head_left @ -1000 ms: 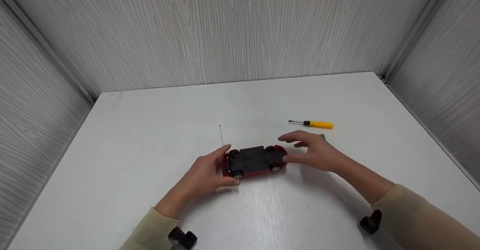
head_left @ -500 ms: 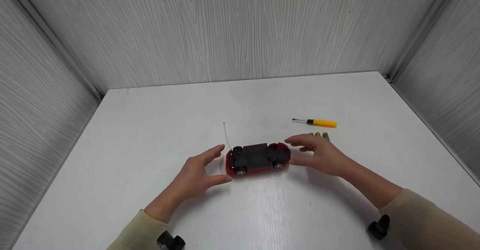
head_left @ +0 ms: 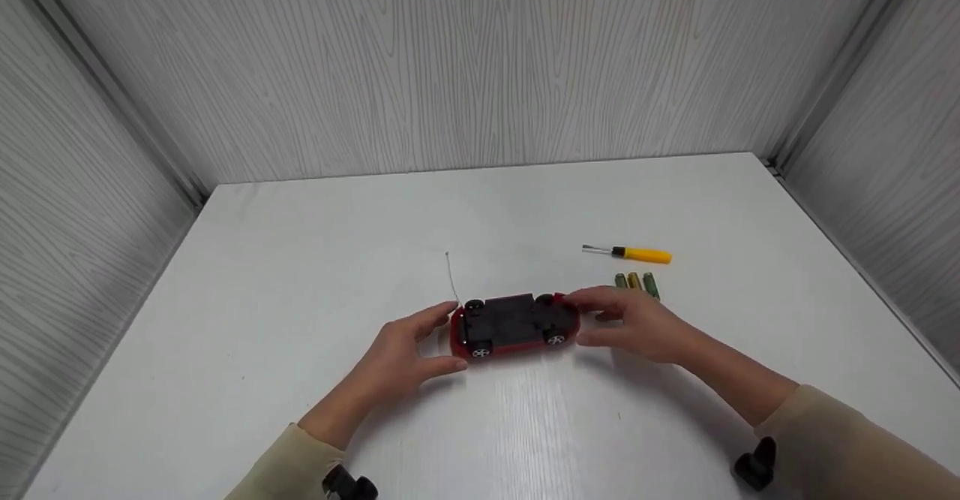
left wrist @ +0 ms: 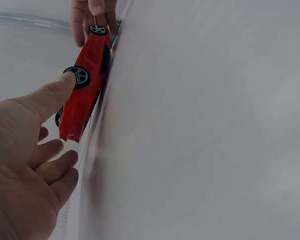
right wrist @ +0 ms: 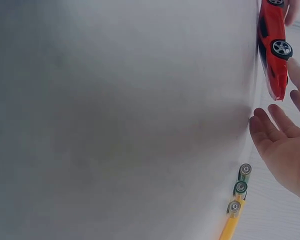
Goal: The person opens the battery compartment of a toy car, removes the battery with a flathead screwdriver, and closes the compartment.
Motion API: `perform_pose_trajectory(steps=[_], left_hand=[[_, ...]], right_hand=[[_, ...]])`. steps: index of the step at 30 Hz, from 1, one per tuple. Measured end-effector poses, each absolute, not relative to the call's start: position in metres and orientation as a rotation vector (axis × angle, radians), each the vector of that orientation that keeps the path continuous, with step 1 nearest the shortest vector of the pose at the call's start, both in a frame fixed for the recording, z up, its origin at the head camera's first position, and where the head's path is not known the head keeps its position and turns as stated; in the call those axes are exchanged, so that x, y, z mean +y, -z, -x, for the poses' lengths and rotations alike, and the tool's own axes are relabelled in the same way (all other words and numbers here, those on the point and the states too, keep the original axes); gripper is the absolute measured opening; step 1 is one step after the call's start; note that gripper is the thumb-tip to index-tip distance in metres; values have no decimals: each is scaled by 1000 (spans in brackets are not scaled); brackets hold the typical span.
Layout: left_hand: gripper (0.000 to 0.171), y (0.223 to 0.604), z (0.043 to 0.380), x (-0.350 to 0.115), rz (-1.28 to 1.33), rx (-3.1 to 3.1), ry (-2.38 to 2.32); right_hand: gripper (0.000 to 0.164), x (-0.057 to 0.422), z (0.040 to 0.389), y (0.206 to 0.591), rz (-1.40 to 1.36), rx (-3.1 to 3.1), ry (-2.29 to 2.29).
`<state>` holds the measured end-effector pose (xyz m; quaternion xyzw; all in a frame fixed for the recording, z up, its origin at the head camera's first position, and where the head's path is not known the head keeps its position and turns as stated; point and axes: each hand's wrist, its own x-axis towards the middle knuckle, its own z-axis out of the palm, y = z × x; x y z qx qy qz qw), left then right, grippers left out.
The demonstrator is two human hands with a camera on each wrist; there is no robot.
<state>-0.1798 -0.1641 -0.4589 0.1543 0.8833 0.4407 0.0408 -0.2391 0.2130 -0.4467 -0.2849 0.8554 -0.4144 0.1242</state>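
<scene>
A red toy car (head_left: 510,323) lies upside down on the white table, its dark underside and wheels facing up. From its left end runs a thin wire antenna (head_left: 451,278). My left hand (head_left: 401,357) is spread around that left end; in the left wrist view its thumb lies over a wheel (left wrist: 80,76), while the other fingers hang loosely below the car. At the opposite end is my right hand (head_left: 637,323), index fingertip at the car's edge and thumb beside it. The right wrist view has this hand's fingers (right wrist: 275,125) loosely extended, holding nothing.
Three batteries (head_left: 634,281), green and gold, lie side by side just beyond my right hand. Behind them is a screwdriver (head_left: 645,255) with a yellow handle. Pale wood-grain panels (head_left: 480,64) close off the table's back and sides.
My left hand has drawn back slightly from the car's left end. My right hand has come a little nearer to me, uncovering the batteries. The car still lies upside down.
</scene>
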Motion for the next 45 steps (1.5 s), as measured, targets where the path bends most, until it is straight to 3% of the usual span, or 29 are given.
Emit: perform_pose_trajectory(steps=[15, 45], left_hand=[[69, 463, 183, -166, -514, 2728, -1306], [65, 468, 188, -162, -498, 2776, -1297]], right_hand=[[53, 206, 244, 453, 850, 2509, 1191], [54, 205, 249, 459, 816, 2546, 1196]])
